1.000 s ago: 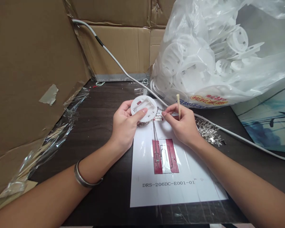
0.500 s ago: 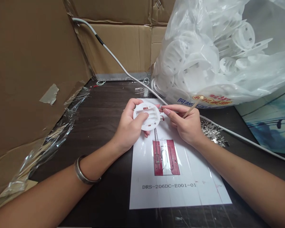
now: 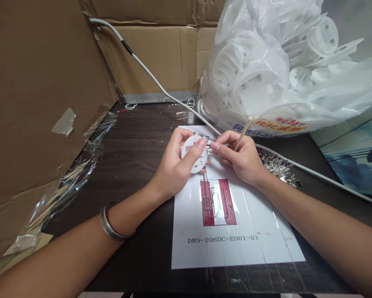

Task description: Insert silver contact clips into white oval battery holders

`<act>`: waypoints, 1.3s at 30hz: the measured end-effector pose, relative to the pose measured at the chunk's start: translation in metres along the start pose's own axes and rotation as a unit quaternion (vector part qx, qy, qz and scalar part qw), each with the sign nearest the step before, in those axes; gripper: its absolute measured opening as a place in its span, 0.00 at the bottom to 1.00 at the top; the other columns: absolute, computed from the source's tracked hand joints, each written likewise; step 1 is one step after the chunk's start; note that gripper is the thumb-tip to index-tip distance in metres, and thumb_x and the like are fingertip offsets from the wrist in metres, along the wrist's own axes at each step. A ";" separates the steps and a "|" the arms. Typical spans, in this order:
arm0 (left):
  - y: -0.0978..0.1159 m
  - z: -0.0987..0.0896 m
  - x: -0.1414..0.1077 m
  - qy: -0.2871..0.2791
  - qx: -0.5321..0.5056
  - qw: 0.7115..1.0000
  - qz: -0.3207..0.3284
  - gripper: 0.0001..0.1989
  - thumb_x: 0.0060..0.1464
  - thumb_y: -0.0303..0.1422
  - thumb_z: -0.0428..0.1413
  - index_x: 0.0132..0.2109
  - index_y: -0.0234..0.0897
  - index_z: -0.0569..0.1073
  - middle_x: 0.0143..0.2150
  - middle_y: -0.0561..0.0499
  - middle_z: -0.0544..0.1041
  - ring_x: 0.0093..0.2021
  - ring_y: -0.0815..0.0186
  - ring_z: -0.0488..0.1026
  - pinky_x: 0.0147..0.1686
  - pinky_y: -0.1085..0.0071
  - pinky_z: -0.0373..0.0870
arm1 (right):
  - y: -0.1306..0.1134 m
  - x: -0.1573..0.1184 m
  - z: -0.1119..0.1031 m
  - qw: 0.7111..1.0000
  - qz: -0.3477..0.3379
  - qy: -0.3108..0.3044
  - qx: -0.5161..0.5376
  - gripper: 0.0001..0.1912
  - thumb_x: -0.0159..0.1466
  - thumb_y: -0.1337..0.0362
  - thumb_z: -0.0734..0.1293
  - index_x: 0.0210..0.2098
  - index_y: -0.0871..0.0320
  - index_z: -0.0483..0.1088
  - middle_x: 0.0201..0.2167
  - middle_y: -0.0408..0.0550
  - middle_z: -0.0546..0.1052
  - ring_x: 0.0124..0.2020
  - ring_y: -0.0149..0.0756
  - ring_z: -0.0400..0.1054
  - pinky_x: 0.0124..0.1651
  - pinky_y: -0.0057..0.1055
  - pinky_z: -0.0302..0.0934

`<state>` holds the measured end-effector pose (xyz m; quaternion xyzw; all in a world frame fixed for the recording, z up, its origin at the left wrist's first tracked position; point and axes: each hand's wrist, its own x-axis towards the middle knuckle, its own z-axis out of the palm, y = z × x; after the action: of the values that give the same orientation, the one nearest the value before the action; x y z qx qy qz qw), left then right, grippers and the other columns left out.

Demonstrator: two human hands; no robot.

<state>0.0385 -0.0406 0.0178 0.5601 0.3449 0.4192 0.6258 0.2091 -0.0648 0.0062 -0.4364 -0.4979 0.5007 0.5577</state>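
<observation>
A round white plastic disc [image 3: 198,164] with slots is gripped in my left hand [image 3: 180,165], its thumb pressed across the face near the right edge. Close beside the disc, my right hand [image 3: 240,159] pinches a small dark piece at its fingertips, too small to make out well. A thin wooden stick [image 3: 243,133] also rises from between the fingers of my right hand. Beneath both hands lies a printed white sheet [image 3: 229,252] with a red and white drawing and lettering.
A pile of small metal pieces [image 3: 280,169] lies right of my right hand. A clear bag of white plastic parts [image 3: 257,82] bulges at the back right. A white cable [image 3: 161,89] crosses the dark table [image 3: 130,153]. Cardboard [image 3: 43,62] walls the left and back.
My left thumb has moved across to the disc's right edge, and the disc is turned more. My right hand has shifted slightly left, with the stick more upright.
</observation>
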 end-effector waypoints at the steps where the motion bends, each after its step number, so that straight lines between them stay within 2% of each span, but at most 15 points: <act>1: -0.002 -0.001 0.000 -0.002 0.000 1.000 0.000 0.20 0.58 0.49 0.63 0.41 0.42 0.63 0.32 0.54 0.75 0.29 0.65 0.79 0.25 0.72 0.79 | 0.000 0.000 0.000 1.000 0.004 -0.012 -0.007 0.21 0.55 0.51 0.81 0.27 0.54 0.69 0.17 0.35 0.63 0.20 0.28 0.58 0.25 0.30 0.54; 4: -0.007 -0.003 -0.002 -0.006 -0.005 1.000 0.000 0.26 0.59 0.62 0.57 0.43 0.43 0.67 0.32 0.52 0.76 0.28 0.64 0.79 0.24 0.70 0.79 | 0.000 0.000 0.000 0.999 0.007 -0.030 -0.031 0.22 0.57 0.49 0.79 0.27 0.54 0.67 0.18 0.35 0.63 0.20 0.27 0.55 0.25 0.30 0.49; 6: -0.011 -0.005 -0.003 -0.016 -0.006 1.000 0.006 0.28 0.60 0.64 0.51 0.44 0.43 0.70 0.31 0.51 0.76 0.27 0.64 0.78 0.24 0.68 0.79 | 0.002 0.000 0.000 0.998 0.001 -0.023 -0.056 0.21 0.58 0.51 0.78 0.27 0.54 0.66 0.19 0.36 0.64 0.20 0.26 0.52 0.25 0.30 0.46; 12: -0.015 -0.008 -0.005 -0.041 0.032 0.998 0.033 0.22 0.70 0.55 0.44 0.46 0.44 0.71 0.26 0.53 0.76 0.24 0.65 0.75 0.26 0.69 0.74 | 0.005 -0.001 -0.001 0.996 -0.015 -0.015 -0.087 0.14 0.61 0.58 0.72 0.26 0.54 0.64 0.19 0.34 0.60 0.19 0.26 0.48 0.24 0.31 0.41; 17: -0.014 -0.008 -0.004 -0.045 0.038 0.998 0.016 0.23 0.69 0.57 0.44 0.45 0.45 0.70 0.22 0.55 0.75 0.22 0.65 0.74 0.25 0.70 0.73 | 0.004 -0.001 0.000 0.994 -0.035 -0.016 -0.104 0.12 0.61 0.61 0.72 0.27 0.54 0.65 0.18 0.34 0.60 0.18 0.25 0.47 0.23 0.31 0.40; 22: -0.012 -0.006 -0.004 -0.037 0.024 0.999 -0.003 0.25 0.66 0.60 0.48 0.43 0.43 0.70 0.22 0.54 0.76 0.23 0.64 0.77 0.26 0.70 0.74 | 0.003 -0.001 0.000 0.992 -0.033 -0.028 -0.114 0.13 0.61 0.59 0.73 0.27 0.54 0.66 0.20 0.35 0.62 0.18 0.25 0.48 0.23 0.31 0.40; 29: -0.008 -0.003 -0.004 -0.038 0.027 0.999 -0.015 0.27 0.64 0.62 0.48 0.42 0.42 0.67 0.20 0.55 0.74 0.20 0.64 0.77 0.23 0.72 0.75 | 0.002 0.001 0.002 0.985 -0.066 -0.030 -0.154 0.13 0.62 0.60 0.72 0.27 0.56 0.66 0.20 0.36 0.62 0.19 0.24 0.50 0.22 0.29 0.41; 36: -0.002 0.002 -0.001 -0.034 -0.015 0.998 -0.040 0.29 0.60 0.65 0.50 0.42 0.41 0.65 0.18 0.56 0.73 0.17 0.64 0.74 0.18 0.71 0.74 | 0.009 0.002 -0.001 0.991 -0.070 -0.041 -0.103 0.17 0.65 0.55 0.74 0.29 0.56 0.66 0.21 0.37 0.64 0.19 0.24 0.52 0.22 0.28 0.43; 39: -0.002 0.003 0.000 -0.035 -0.040 0.998 -0.046 0.29 0.59 0.64 0.52 0.43 0.40 0.66 0.22 0.55 0.75 0.16 0.64 0.73 0.14 0.70 0.72 | 0.012 0.003 -0.004 0.994 -0.079 -0.057 -0.052 0.18 0.67 0.53 0.73 0.30 0.57 0.67 0.21 0.37 0.64 0.21 0.25 0.53 0.23 0.29 0.45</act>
<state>0.0414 -0.0421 0.0163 0.5325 0.3312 0.3838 0.6779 0.2113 -0.0604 -0.0058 -0.3949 -0.5871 0.4525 0.5428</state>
